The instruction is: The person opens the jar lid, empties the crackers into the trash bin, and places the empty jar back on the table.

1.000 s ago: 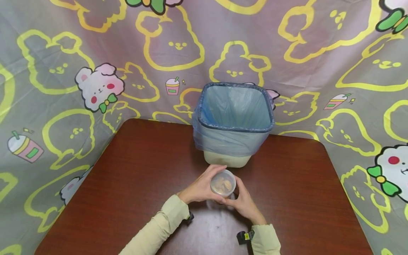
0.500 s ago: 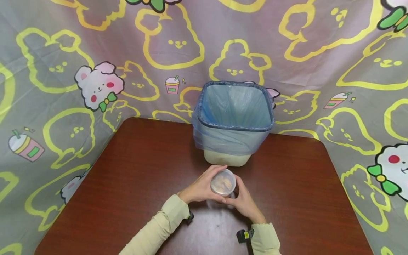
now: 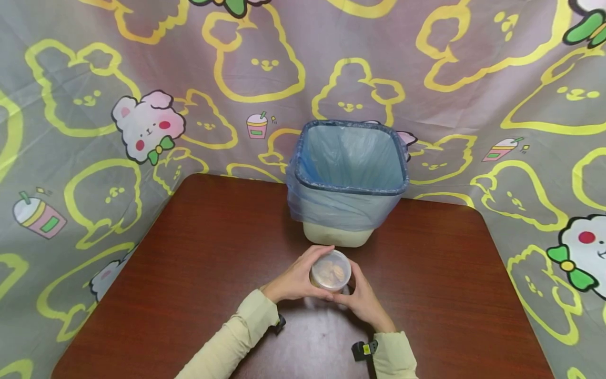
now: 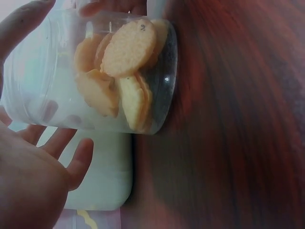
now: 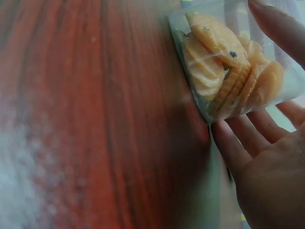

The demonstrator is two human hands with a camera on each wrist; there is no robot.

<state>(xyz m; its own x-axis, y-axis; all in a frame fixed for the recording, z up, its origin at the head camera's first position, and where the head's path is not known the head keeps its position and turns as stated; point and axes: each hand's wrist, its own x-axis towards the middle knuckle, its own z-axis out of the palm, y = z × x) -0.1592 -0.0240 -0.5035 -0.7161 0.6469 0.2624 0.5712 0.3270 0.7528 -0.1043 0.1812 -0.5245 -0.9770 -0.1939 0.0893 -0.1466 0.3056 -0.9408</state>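
Both hands are curved around a clear plastic jar (image 3: 331,270), which stands just in front of the bin. Inside its lower part lie several round, ridged biscuits (image 4: 128,50), some dotted with dark specks. The left hand (image 3: 295,279) grips the jar from the left, thumb in front and fingers behind, high on the side near the lid (image 4: 35,71). From the right, the right hand (image 3: 365,304) holds it the same way; in the right wrist view its fingers (image 5: 233,148) reach down near the jar's base. The two thumbs come together at the front.
A cream-coloured bin (image 3: 338,237) lined with a bluish plastic bag (image 3: 341,208) stands behind the jar. The dark red-brown wooden table (image 3: 213,237) has patterned cloth (image 3: 255,47) hanging around its back and sides.
The jar top and left hand have shifted very slightly to the left. Both hands keep their hold, and the right hand has barely moved.
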